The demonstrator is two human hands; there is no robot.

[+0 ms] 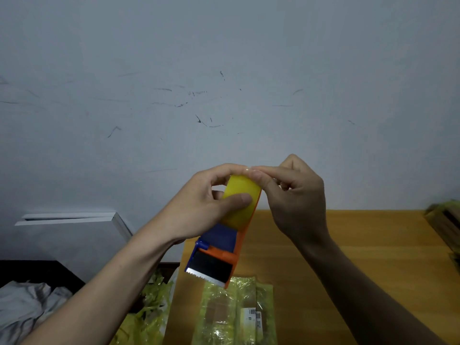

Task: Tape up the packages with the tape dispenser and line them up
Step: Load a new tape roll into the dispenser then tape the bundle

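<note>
Held up in mid-air over the near edge of the wooden surface: a tape dispenser with an orange frame, a blue roller piece and a dark blade plate ending in a serrated metal edge that points down toward the camera. Mounted at its upper end, a roll of yellow tape, glossy and broad. Wrapped around that roll, the left hand, thumb pressed flat across the yellow face and fingers curled over the top of it, a firm grip. Meeting it at the top of the roll, the right hand, fingers bent and fingertips drawn together against the tape's upper edge, touching the left hand's fingertips; apparently pinching at the tape end, though too small to tell for sure. Directly beneath the blade, flat on the surface, a package wrapped in shiny yellow-green tape with a small white label showing. Blurred at the far right edge of the surface, more wrapped packages. Left of the surface, lower down, a heap of crumpled yellow-green tape scraps. Behind everything, a pale scuffed wall.
</note>
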